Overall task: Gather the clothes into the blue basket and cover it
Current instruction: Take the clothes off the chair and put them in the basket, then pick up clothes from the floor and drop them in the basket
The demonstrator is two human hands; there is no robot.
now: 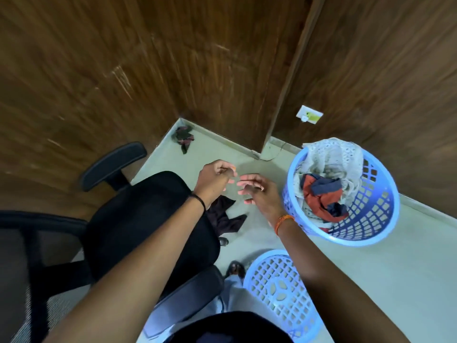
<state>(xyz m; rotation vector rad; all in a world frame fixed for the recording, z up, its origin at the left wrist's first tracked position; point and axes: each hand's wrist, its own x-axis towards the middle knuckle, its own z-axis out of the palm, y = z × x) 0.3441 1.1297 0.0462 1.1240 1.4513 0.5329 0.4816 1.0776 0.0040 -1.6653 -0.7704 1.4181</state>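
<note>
1. The blue basket (371,214) stands on the floor (371,280) to the right, already holding a pale lacy cloth (331,157) and a rust-and-navy garment (319,194) heaped on top of it.
2. Its lid (277,288), a matching blue lattice disc, lies on the floor near the person's feet, apart from the basket.
3. Two pieces are still out: a dark garment (225,216) draped off the front edge of the black office chair (148,219), its lower end hanging toward the floor, and a small dark crumpled cloth (183,137) in the far corner by the wooden wall (99,70).
4. The left hand (215,178) hovers above the dark garment with its fingers curled in; whether they pinch anything I cannot tell.
5. The right hand (257,190) hovers just beside it, fingers loosely spread and holding nothing.
6. The dark garment looks thin, light and limp. It should lift with no effort but will trail and unfold, so a bunched handful at its middle, near the chair edge, seems better than a corner.
7. The corner cloth appears already wadded; one scooping grab should take it whole.
8. The lid looks rigid and light; it is best taken by the rim once the pile sits below the basket's edge.
</note>
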